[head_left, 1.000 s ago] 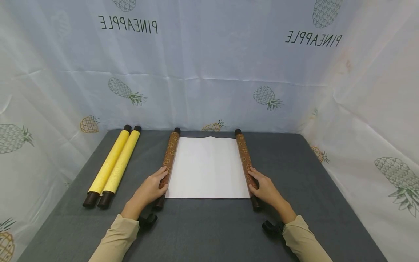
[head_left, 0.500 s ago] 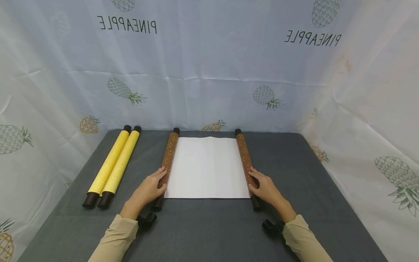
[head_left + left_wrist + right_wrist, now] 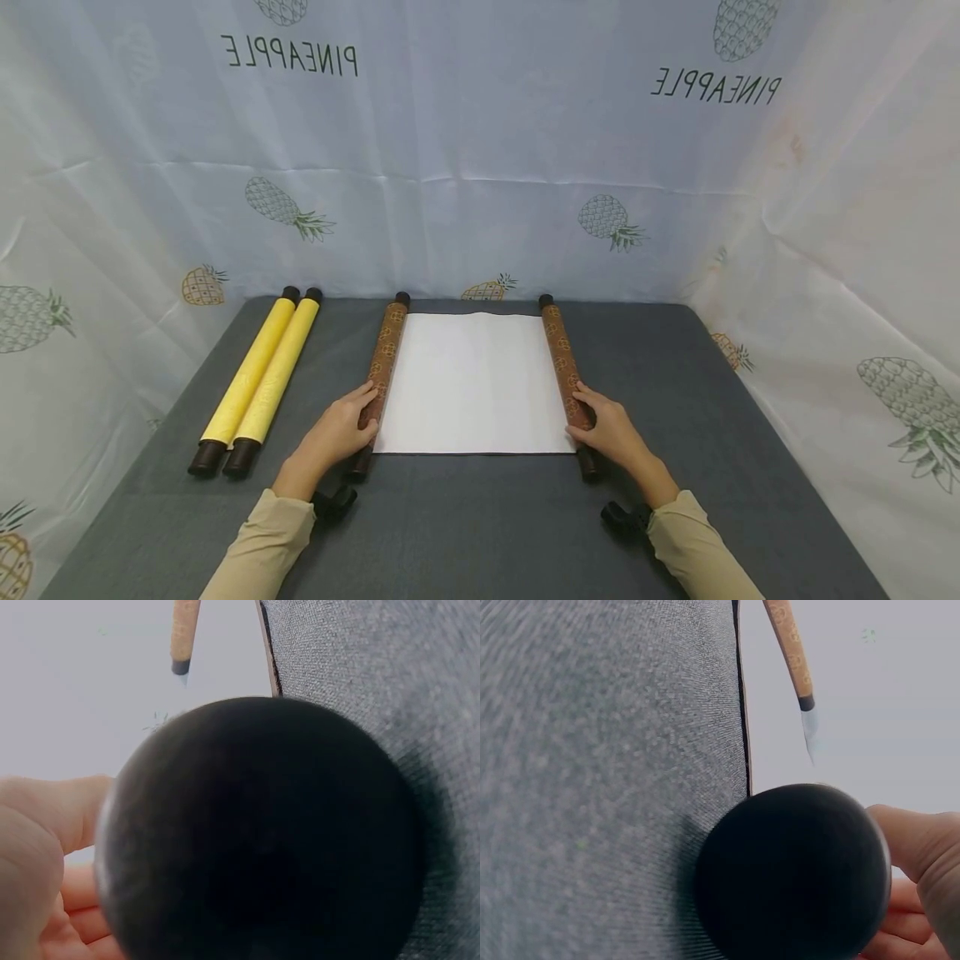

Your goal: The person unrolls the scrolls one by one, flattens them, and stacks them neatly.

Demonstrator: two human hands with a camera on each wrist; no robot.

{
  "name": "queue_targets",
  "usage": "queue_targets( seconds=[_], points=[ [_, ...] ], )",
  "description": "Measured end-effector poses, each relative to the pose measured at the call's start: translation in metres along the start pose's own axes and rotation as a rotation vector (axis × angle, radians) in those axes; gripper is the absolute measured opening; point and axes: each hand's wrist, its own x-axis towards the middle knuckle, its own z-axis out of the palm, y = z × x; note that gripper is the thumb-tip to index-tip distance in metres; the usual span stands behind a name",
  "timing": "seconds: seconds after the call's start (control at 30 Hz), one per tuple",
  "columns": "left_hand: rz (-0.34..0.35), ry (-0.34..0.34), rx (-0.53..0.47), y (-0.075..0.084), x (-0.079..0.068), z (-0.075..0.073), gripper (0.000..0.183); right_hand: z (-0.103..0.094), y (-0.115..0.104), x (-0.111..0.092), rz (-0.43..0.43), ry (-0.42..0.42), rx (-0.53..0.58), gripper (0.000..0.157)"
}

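Observation:
A brown, gold-patterned scroll lies partly unrolled in the head view, its white paper stretched flat between a left roll and a right roll. My left hand grips the lower part of the left roll, thumb on the paper side and fingers over the top. In the same way my right hand holds the right roll. A dark round end knob fills much of the left wrist view and hides most of the roll behind it. Another dark knob blocks the right wrist view likewise.
Two yellow scrolls with dark ends, an outer one and an inner one, lie side by side on the left of the grey table. A white pineapple-print curtain hangs behind and at both sides.
My left hand and the left roll have shifted slightly to the left, and the white paper shows a little wider. The right hand and right roll have hardly moved.

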Motion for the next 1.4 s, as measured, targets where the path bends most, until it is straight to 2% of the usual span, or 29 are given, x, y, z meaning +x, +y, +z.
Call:
queue_targets(
  seconds=[0.2,0.43,0.83,1.4],
  points=[
    [0.021,0.043,0.018,-0.001,-0.0003,0.0019,0.049,-0.0014,-0.001,0.0003,0.022,-0.004,0.007,0.058],
    [-0.018,0.006,0.037,0.0012,-0.0004,0.0017,0.056,-0.0023,-0.0033,-0.0011,0.025,0.008,0.022,0.058],
    [-0.047,0.03,0.019,-0.0012,-0.0028,0.0035,0.051,-0.0049,-0.0039,-0.0035,0.044,-0.009,0.031,0.057],
    [-0.077,0.046,0.018,-0.0028,-0.0058,0.0032,0.051,-0.0047,-0.0019,-0.0034,0.011,0.004,0.006,0.052]
  ],
)
